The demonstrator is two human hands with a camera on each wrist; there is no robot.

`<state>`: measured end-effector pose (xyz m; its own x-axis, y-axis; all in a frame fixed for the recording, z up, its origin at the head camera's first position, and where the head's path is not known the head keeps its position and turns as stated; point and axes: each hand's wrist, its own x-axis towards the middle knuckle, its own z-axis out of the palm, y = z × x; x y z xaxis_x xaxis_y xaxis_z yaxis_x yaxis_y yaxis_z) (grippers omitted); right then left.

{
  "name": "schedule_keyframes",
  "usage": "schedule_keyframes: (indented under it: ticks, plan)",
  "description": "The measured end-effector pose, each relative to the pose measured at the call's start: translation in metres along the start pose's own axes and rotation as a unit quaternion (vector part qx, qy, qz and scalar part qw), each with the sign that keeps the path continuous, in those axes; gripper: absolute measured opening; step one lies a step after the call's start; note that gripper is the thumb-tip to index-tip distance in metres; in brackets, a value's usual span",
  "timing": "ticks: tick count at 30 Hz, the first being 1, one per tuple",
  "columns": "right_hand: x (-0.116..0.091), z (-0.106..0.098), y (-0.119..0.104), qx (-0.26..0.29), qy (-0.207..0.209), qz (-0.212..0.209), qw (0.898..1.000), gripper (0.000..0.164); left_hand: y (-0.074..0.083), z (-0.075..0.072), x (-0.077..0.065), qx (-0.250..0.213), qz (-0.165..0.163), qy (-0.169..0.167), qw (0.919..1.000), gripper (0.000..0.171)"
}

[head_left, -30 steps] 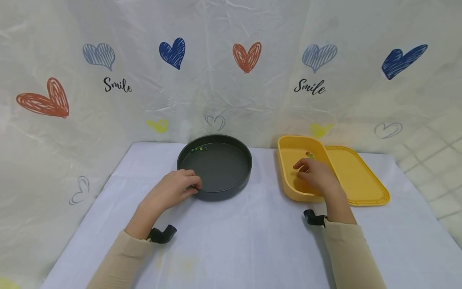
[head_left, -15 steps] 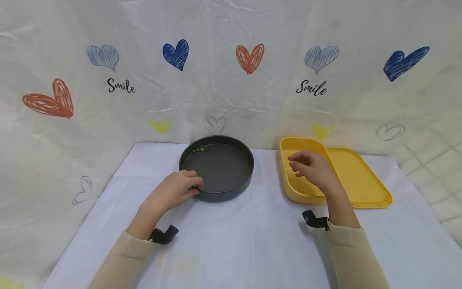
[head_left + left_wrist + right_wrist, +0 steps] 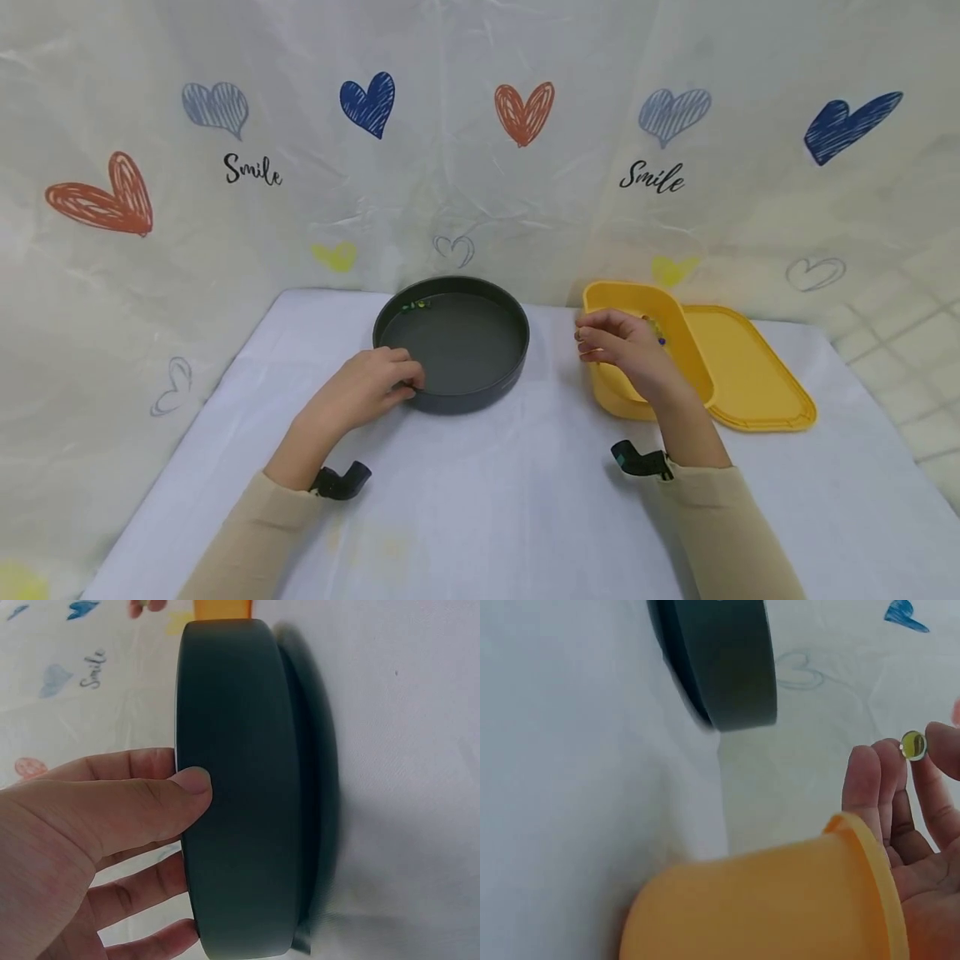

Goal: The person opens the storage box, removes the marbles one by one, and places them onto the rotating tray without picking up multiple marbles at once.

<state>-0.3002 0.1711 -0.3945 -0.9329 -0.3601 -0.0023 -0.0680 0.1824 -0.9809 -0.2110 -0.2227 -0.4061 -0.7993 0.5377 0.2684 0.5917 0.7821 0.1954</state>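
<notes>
A round dark grey pan [image 3: 457, 346] stands on the table left of the yellow box. Its near-left rim is gripped by my left hand [image 3: 371, 385]; the left wrist view shows the thumb [image 3: 172, 799] against the outer wall and fingers over the rim. Several green and yellow marbles [image 3: 417, 306] lie inside along the far-left wall. My right hand [image 3: 626, 346] is over the left rim of the yellow box [image 3: 701, 379]. In the right wrist view it pinches a clear yellow-green glass marble [image 3: 913, 745] between thumb and finger. More marbles [image 3: 656, 328] lie in the box, partly hidden by the hand.
A flat yellow lid [image 3: 761, 375] lies right of the box, partly behind it. The white-clothed table [image 3: 495, 500] ends at the back against a white curtain [image 3: 570, 192] printed with hearts and "Smile".
My right hand has risen out of the yellow box and moved left to its rim, carrying the marble. My left hand keeps its grip on the pan.
</notes>
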Motion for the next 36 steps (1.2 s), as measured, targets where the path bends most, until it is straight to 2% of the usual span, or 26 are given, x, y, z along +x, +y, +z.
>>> schedule_keyframes:
  ticks: [9,15,20,24,28,31,36]
  plan:
    - [0.006,0.008,-0.009,0.080,-0.039,0.004,0.996,0.025,-0.001,0.000,0.004,-0.007,-0.005,-0.004,1.0000,0.017]
    - [0.017,0.026,-0.019,0.121,-0.073,-0.015,0.990,0.020,-0.003,-0.002,0.000,-0.004,-0.014,-0.003,0.9999,0.018]
    - [0.026,0.044,-0.028,0.135,-0.075,-0.024,0.988,0.017,-0.003,-0.002,-0.001,-0.002,-0.013,-0.005,0.9999,0.017]
    - [0.035,0.058,-0.037,0.168,-0.082,-0.041,0.981,0.015,-0.003,-0.002,-0.002,-0.002,-0.012,-0.007,0.9999,0.017]
    - [0.046,0.071,-0.046,0.222,-0.087,-0.071,0.969,0.011,-0.001,-0.002,-0.003,-0.004,-0.014,-0.008,0.9999,0.018]
    - [0.052,0.080,-0.048,0.255,-0.086,-0.077,0.960,0.011,-0.001,0.000,-0.003,-0.002,-0.013,-0.008,0.9999,0.018]
    - [0.057,0.090,-0.042,0.258,-0.094,-0.053,0.960,0.012,-0.001,0.001,-0.003,0.005,-0.014,-0.009,0.9999,0.018]
